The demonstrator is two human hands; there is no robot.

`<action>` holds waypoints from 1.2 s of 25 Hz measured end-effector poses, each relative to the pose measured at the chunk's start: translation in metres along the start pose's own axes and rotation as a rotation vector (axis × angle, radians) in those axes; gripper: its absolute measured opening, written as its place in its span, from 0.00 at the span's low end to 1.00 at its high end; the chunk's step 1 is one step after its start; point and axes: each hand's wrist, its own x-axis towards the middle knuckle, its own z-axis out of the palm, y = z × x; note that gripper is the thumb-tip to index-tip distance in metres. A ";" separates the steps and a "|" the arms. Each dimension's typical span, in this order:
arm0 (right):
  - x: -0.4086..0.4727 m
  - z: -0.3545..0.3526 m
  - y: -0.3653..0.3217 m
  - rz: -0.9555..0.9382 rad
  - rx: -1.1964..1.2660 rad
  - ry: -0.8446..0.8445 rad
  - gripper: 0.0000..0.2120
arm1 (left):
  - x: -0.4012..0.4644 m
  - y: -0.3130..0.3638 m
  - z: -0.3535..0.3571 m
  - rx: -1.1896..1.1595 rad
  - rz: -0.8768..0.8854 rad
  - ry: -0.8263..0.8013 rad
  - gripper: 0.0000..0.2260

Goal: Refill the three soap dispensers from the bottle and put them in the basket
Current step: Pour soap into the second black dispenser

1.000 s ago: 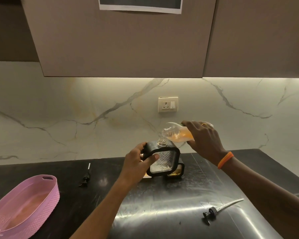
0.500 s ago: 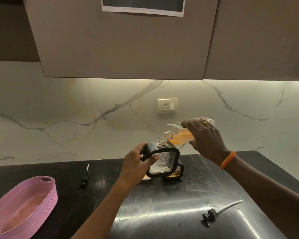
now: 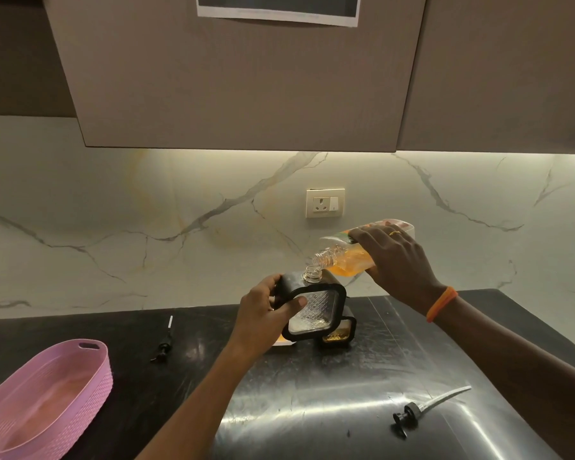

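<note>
Left hand [image 3: 263, 318] grips the dispenser [image 3: 311, 302], lifted and tilted above the counter [image 3: 395, 343]; right hand [image 3: 390, 258] holds the bottle [image 3: 346, 257] tipped, mouth just above the narrow neck; misalignment would likely spill soap; basket [image 3: 47, 393] sits well left; pumps [image 3: 412, 411] lie apart, leaving open counter between

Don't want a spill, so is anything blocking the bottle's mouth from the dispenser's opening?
Nothing visible. The dispenser neck is uncapped, and the bottle is tilted with its open mouth just above and to the right of it. Both loose pumps lie on the counter.
</note>
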 end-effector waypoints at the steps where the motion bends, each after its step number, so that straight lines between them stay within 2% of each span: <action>1: 0.000 0.000 0.000 -0.004 -0.002 0.001 0.31 | 0.000 0.000 0.000 0.001 -0.001 0.001 0.22; 30: 0.003 -0.003 0.005 -0.073 -0.034 0.027 0.30 | 0.000 -0.005 0.004 0.009 -0.007 -0.001 0.22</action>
